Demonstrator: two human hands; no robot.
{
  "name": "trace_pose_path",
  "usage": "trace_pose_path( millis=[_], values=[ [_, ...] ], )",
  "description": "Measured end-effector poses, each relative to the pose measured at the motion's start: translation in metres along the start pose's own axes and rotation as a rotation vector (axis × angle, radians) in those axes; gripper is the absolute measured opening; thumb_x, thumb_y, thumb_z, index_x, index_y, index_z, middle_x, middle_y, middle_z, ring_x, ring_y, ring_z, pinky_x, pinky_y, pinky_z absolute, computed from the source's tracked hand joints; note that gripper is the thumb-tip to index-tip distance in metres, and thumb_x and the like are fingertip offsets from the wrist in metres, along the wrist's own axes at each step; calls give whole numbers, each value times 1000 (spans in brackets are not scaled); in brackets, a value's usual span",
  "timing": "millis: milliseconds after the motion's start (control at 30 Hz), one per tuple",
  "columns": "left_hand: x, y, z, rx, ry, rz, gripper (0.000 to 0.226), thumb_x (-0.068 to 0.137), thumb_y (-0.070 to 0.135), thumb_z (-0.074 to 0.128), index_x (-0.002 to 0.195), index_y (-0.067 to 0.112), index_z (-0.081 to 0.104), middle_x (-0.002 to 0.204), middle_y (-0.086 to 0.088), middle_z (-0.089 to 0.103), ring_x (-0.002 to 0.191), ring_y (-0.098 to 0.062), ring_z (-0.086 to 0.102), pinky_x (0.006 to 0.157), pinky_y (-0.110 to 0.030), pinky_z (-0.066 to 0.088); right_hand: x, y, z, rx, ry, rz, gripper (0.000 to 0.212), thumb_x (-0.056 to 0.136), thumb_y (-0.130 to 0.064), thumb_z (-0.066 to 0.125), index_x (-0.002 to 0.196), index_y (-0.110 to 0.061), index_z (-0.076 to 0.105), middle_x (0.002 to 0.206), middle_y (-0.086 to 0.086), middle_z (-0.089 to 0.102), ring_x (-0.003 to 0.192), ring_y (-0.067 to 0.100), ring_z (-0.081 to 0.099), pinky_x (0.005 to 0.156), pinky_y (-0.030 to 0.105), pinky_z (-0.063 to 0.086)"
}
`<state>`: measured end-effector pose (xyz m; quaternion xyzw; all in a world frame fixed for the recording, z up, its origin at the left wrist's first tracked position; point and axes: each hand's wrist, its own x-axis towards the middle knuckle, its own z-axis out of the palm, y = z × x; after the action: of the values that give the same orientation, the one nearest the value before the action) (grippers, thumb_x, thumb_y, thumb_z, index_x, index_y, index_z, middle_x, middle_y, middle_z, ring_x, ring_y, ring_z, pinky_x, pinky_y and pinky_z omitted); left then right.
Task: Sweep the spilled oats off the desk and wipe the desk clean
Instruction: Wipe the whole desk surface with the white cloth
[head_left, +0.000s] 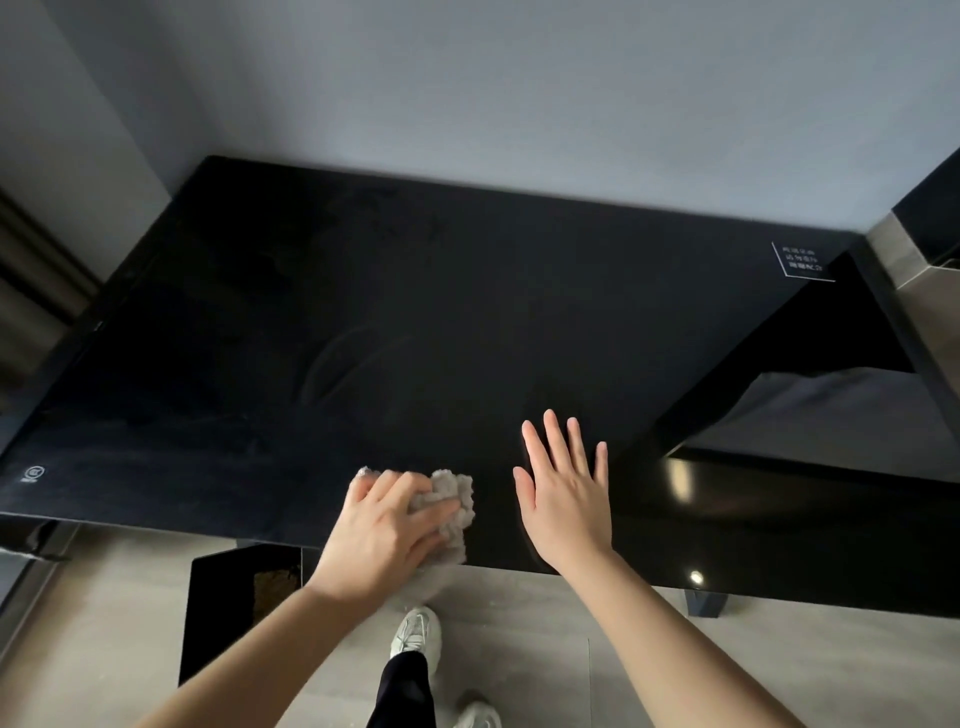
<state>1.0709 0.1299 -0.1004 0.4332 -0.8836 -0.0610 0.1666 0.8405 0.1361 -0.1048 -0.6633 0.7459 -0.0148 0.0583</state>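
Head camera: the grey cloth (456, 501) lies bunched on the desk (415, 291) at its near edge, a little left of the edge's middle, with its lower end reaching right to the edge; the left hand (384, 535) lies over the cloth's left part, its fingers (397, 488) curled on the fabric and holding it against the black top; the right hand (563, 499) is just beside the cloth on its right, not touching it, palm down over the desk near the same edge, fingers (555, 441) straight and spread apart; whether the palm presses the surface cannot be told. Faint curved streaks (337, 364) show on the glossy top towards the middle, beyond the cloth; a small round mark (35, 473) sits at the near left corner and a white-framed label (802, 262) with small print, too small to read, at the far right corner. Under the near edge, left of the left forearm, stands a black bin (218, 613) on the pale floor (519, 649), with a brownish patch inside that is too dim to identify; between the forearms a pale shoe (415, 631) and a black trouser leg (405, 686) show, a second shoe (478, 717) at the bottom of the view; a plain grey wall (467, 93) rises behind the desk's far edge.
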Motion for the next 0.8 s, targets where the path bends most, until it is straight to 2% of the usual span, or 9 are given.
trace_pose_path(
  millis=[100,167,267,333,367,467,567,667,800],
  values=[
    [-3,-7,0,10,-7,129,29,89,42,50,113,36,66,103,3,58,85,-19,55,76,-37,41,0,-2,1,-1,-8,8,57,98,-46,23,148,-23,37,156,7,32,144,33,28,112,60,26],
    [21,-18,-2,39,-35,104,31,90,43,44,114,39,64,104,2,57,86,-20,54,73,-37,43,5,-7,3,2,-22,10,55,99,-42,34,150,-24,33,159,8,26,146,36,22,112,63,20],
    [57,-17,0,77,-28,-149,41,90,47,33,116,40,64,106,4,54,90,-20,54,77,-38,44,24,-18,1,19,-46,-10,58,100,-42,35,154,-27,19,163,7,11,149,36,5,116,61,6],
    [54,-6,5,26,41,-291,39,90,48,37,112,37,67,106,6,55,91,-19,52,83,-39,40,34,-23,0,37,-32,-21,57,101,-42,34,154,-30,16,163,5,8,149,34,1,116,61,3],
    [46,0,7,-1,60,-301,36,90,49,41,111,36,68,106,6,55,91,-19,50,85,-39,37,37,-25,-1,45,-22,-20,56,101,-42,34,154,-30,17,163,5,9,149,34,2,115,62,3],
    [24,-3,9,-12,36,-152,36,87,54,46,110,35,68,105,6,55,91,-18,52,84,-38,36,39,-27,1,52,-3,-2,55,100,-41,39,152,-30,24,162,6,16,149,36,7,114,64,7],
    [55,-31,5,100,-28,27,41,89,56,39,106,32,67,103,2,57,87,-20,56,76,-39,43,44,-27,-3,66,20,-1,51,98,-37,47,147,-28,36,159,7,26,147,36,16,112,65,12],
    [84,-49,7,234,12,200,33,91,50,43,94,24,64,94,2,57,83,-20,54,80,-40,38,55,-26,-5,87,73,-10,44,95,-31,53,138,-26,48,153,8,37,144,35,27,112,65,16],
    [76,-51,13,161,49,189,31,92,46,44,93,24,65,95,0,59,76,-21,54,69,-38,41,66,-28,-1,86,79,11,45,93,-30,56,138,-27,48,152,8,38,143,35,29,111,64,20]
  ],
)
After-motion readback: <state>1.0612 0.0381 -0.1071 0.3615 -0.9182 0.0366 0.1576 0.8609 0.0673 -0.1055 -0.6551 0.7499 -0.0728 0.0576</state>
